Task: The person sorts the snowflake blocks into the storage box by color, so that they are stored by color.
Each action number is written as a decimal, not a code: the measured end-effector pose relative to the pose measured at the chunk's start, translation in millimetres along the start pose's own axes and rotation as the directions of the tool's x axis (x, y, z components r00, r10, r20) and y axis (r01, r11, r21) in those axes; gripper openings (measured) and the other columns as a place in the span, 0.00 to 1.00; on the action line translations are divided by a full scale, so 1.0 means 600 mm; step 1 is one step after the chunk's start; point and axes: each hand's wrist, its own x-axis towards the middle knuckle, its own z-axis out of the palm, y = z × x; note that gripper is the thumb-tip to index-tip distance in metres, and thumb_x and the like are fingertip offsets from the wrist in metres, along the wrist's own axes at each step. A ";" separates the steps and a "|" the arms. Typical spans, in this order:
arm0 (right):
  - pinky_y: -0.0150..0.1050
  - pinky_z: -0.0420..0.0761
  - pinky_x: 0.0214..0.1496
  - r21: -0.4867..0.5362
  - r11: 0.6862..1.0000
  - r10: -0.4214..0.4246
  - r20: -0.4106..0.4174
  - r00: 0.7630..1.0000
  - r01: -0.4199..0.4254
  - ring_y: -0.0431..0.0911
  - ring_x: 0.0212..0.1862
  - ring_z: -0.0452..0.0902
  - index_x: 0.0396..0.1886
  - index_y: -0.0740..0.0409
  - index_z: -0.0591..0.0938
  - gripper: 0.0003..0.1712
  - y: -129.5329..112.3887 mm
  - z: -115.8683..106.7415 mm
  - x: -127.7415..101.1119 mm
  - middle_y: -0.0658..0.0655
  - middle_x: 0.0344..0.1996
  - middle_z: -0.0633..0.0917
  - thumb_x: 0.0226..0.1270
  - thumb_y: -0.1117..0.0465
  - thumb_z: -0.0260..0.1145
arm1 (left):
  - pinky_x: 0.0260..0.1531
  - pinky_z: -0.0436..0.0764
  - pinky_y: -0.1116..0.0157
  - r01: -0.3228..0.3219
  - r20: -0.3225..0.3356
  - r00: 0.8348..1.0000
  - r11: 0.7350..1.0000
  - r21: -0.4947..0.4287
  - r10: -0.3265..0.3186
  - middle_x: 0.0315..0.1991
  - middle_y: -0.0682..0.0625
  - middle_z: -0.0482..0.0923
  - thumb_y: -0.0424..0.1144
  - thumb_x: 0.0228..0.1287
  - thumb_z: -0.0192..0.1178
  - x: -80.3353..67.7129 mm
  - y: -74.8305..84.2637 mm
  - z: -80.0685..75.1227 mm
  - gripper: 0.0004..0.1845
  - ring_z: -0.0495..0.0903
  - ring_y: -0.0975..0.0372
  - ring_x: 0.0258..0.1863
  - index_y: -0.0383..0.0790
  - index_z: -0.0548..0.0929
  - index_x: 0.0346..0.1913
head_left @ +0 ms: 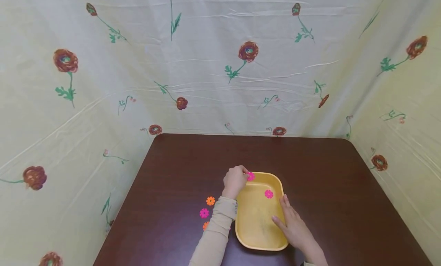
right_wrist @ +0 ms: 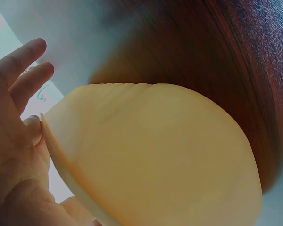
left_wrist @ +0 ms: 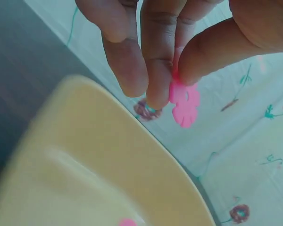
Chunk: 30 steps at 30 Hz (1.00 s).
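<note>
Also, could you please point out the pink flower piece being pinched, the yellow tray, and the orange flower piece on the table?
pink flower piece [left_wrist: 184, 104], left wrist view, on its petals below the fingertips.
yellow tray [head_left: 259, 246], head view, on its near rim.
orange flower piece [head_left: 210, 200], head view, on its centre.

Staged recording booth, flower-printed cloth [head_left: 220, 67] hanging as backdrop across the upper frame, dark wooden table [head_left: 344, 189] filling the lower middle

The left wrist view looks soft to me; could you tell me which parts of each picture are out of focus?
Left wrist view: the fingers and pinched pink flower piece are fairly sharp, the yellow tray blurs. Right wrist view: the tray rim and right hand are soft, the table smeared. Head view: evenly lit, sharp, edges bowed.
</note>
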 end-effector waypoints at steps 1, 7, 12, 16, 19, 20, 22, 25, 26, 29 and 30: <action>0.64 0.57 0.59 0.001 1.000 0.001 -0.001 1.000 -0.001 0.68 0.64 0.55 0.69 0.66 0.54 0.41 0.000 0.000 0.000 0.65 0.70 0.50 0.67 0.46 0.54 | 0.19 0.71 0.62 0.007 0.007 1.000 1.000 -0.009 -0.006 0.25 0.53 0.80 0.39 0.57 0.61 0.000 0.006 0.005 0.02 0.75 0.61 0.22 0.47 0.83 0.30; 0.64 0.56 0.59 0.027 1.000 0.012 0.000 1.000 -0.012 0.67 0.64 0.54 0.69 0.66 0.54 0.41 0.002 -0.001 0.000 0.65 0.70 0.50 0.66 0.47 0.55 | 0.19 0.72 0.63 0.036 0.030 0.999 0.998 -0.054 -0.034 0.23 0.53 0.78 0.37 0.57 0.60 -0.004 0.032 0.037 0.02 0.75 0.61 0.22 0.45 0.81 0.29; 0.64 0.56 0.59 0.018 0.999 0.029 0.015 0.999 -0.029 0.67 0.64 0.54 0.69 0.64 0.53 0.41 0.003 0.002 0.001 0.63 0.70 0.49 0.66 0.46 0.55 | 0.17 0.71 0.65 0.020 -0.001 1.000 0.999 -0.028 -0.020 0.22 0.51 0.77 0.36 0.55 0.60 -0.011 0.039 0.060 0.06 0.74 0.61 0.21 0.42 0.78 0.23; 0.64 0.57 0.59 0.011 1.000 0.016 0.006 1.000 -0.016 0.67 0.64 0.55 0.69 0.65 0.54 0.40 0.002 0.002 0.001 0.64 0.70 0.50 0.66 0.46 0.55 | 0.15 0.71 0.64 0.066 0.013 0.998 0.998 0.008 -0.066 0.20 0.48 0.76 0.33 0.56 0.58 -0.014 0.040 0.079 0.10 0.74 0.60 0.20 0.39 0.77 0.18; 0.63 0.57 0.60 0.017 1.000 0.009 0.000 1.000 -0.009 0.67 0.64 0.55 0.69 0.65 0.54 0.40 0.001 0.003 0.001 0.64 0.70 0.50 0.66 0.47 0.55 | 0.16 0.73 0.63 0.125 0.055 0.991 0.992 0.025 -0.126 0.20 0.45 0.77 0.33 0.55 0.58 -0.014 0.037 0.095 0.10 0.75 0.59 0.20 0.37 0.78 0.19; 0.63 0.57 0.60 0.017 1.000 0.005 -0.004 1.000 -0.005 0.67 0.64 0.55 0.69 0.65 0.54 0.40 0.001 0.003 0.001 0.64 0.70 0.51 0.67 0.48 0.55 | 0.16 0.74 0.62 0.148 0.069 0.986 0.989 0.022 -0.149 0.21 0.45 0.77 0.33 0.54 0.59 -0.015 0.036 0.099 0.08 0.75 0.58 0.20 0.37 0.78 0.20; 0.63 0.57 0.60 0.017 1.000 -0.001 -0.008 1.000 0.001 0.66 0.64 0.56 0.69 0.65 0.54 0.39 0.002 0.004 0.001 0.64 0.70 0.51 0.67 0.48 0.55 | 0.19 0.74 0.61 0.168 0.091 0.981 0.985 0.027 -0.169 0.22 0.45 0.78 0.34 0.52 0.61 -0.015 0.033 0.107 0.06 0.76 0.57 0.22 0.37 0.79 0.22; 0.62 0.57 0.60 0.013 1.000 -0.009 -0.015 1.000 0.009 0.66 0.64 0.56 0.69 0.65 0.54 0.39 0.003 0.004 0.001 0.64 0.70 0.51 0.67 0.49 0.55 | 0.20 0.75 0.61 0.164 0.102 0.981 0.986 0.037 -0.167 0.22 0.45 0.78 0.36 0.50 0.64 -0.016 0.028 0.114 0.07 0.76 0.57 0.23 0.37 0.79 0.21; 0.62 0.57 0.60 0.010 1.000 -0.012 -0.017 1.000 0.012 0.66 0.64 0.56 0.69 0.65 0.55 0.39 0.004 0.004 0.001 0.64 0.70 0.52 0.67 0.49 0.55 | 0.20 0.74 0.62 0.159 0.099 0.982 0.987 0.039 -0.162 0.22 0.45 0.78 0.37 0.49 0.64 -0.016 0.026 0.116 0.08 0.76 0.57 0.23 0.37 0.79 0.20; 0.61 0.57 0.61 0.007 1.000 -0.013 -0.021 1.000 0.013 0.66 0.64 0.56 0.69 0.65 0.55 0.39 0.006 0.004 0.002 0.64 0.70 0.52 0.67 0.49 0.55 | 0.21 0.74 0.62 0.140 0.096 0.985 0.989 0.043 -0.143 0.21 0.45 0.77 0.39 0.51 0.64 -0.014 0.023 0.120 0.11 0.76 0.57 0.22 0.37 0.79 0.18; 0.61 0.57 0.61 0.004 1.000 -0.014 -0.021 1.000 0.014 0.66 0.64 0.56 0.69 0.65 0.55 0.39 0.007 0.004 0.002 0.64 0.70 0.52 0.67 0.49 0.55 | 0.21 0.74 0.62 0.134 0.095 0.986 0.990 0.047 -0.138 0.20 0.45 0.77 0.39 0.51 0.64 -0.013 0.022 0.122 0.12 0.76 0.57 0.22 0.37 0.78 0.18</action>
